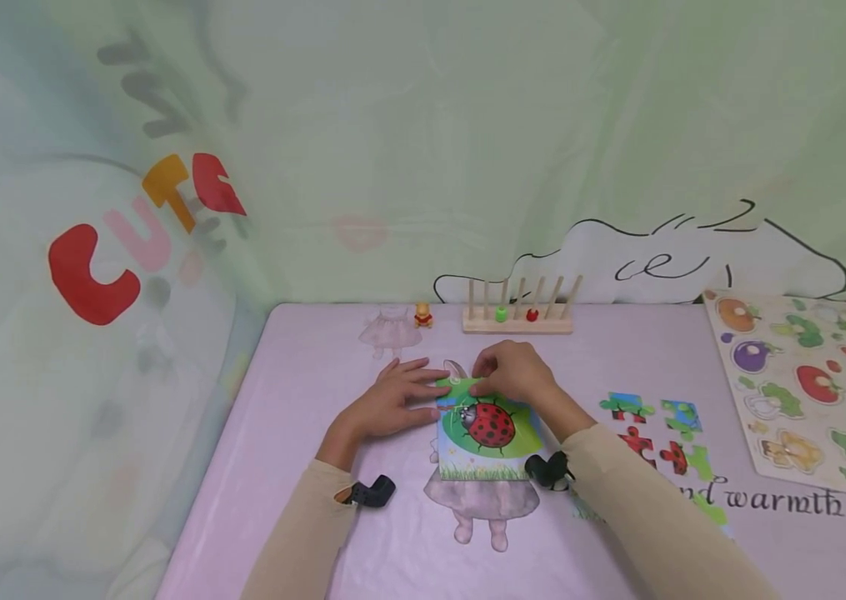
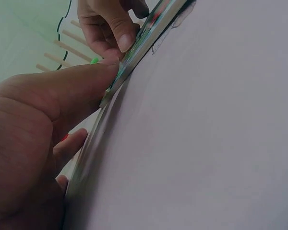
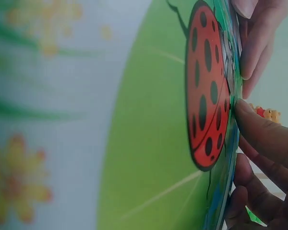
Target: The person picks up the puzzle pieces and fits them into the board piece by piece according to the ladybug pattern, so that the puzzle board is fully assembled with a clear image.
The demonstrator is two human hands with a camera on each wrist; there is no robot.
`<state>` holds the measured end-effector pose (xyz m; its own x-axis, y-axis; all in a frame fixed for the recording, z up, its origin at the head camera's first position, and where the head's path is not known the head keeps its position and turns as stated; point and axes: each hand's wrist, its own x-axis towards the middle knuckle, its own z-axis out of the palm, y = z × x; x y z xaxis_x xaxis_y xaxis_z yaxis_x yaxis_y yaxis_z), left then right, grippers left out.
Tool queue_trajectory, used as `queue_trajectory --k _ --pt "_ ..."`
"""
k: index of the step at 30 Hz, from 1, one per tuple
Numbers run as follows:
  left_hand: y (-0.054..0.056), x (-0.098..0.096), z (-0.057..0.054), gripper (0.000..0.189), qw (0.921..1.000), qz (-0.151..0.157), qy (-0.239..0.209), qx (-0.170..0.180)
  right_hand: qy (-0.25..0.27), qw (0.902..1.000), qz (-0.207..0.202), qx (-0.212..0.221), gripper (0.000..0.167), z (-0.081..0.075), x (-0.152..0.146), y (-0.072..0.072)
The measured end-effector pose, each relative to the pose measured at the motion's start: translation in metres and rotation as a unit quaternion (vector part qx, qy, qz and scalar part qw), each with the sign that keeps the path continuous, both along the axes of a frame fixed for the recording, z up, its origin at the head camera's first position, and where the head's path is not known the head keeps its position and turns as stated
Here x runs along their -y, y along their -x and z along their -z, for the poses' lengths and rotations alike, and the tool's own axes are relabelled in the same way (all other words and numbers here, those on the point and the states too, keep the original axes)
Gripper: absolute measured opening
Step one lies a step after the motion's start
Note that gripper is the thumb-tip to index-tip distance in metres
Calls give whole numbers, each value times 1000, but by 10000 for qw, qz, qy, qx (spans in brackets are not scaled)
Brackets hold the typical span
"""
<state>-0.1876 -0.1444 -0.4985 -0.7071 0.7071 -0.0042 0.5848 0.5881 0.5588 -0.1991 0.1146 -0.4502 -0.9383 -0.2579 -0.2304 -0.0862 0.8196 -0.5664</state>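
Note:
A square ladybug picture board [image 1: 493,462] lies on the pink table cover, its red, black-spotted beetle on a green leaf facing up. My left hand [image 1: 392,402] rests at the board's left side with fingers extended, the fingertips right at its edge. At the far edge, my right hand [image 1: 516,371] pinches the board. The right wrist view shows that thumb [image 3: 259,129] on the printed face, with the other fingers curled at the edge. Seen edge-on in the left wrist view, the board has a pale, thick side, and the left thumb [image 2: 86,81] touches its corner.
Several loose puzzle pieces [image 1: 628,406] lie right of the board, some partly behind the right sleeve. A vegetable puzzle board [image 1: 760,417] covers the table's right side. At the back stand a wooden peg rack [image 1: 478,326] with green and red beads, and a small bear figure [image 1: 423,315].

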Motion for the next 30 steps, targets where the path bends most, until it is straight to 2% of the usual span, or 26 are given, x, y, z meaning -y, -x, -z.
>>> queue_trajectory --k 10,12,18,21,24,30 --pt "1 -1 1 47 10000 -34 -74 -56 -96 9996 219 141 20 2 2 -1" --pt "1 -1 2 47 9997 -7 -87 -206 -101 9994 261 182 20 1 3 -1" --pt "0 -10 -1 42 9941 -24 109 -1078 -132 9994 281 173 22 0 4 -3" --pt "-4 -16 -6 41 9910 -197 232 -1305 -138 9995 247 157 23 1 4 -3" --pt "-8 -21 -11 40 9889 -422 329 -1389 -140 9995 210 178 23 1 4 -2" --pt "-7 -26 -8 37 9867 -881 317 -1325 -133 9994 133 275 24 -1 3 0"
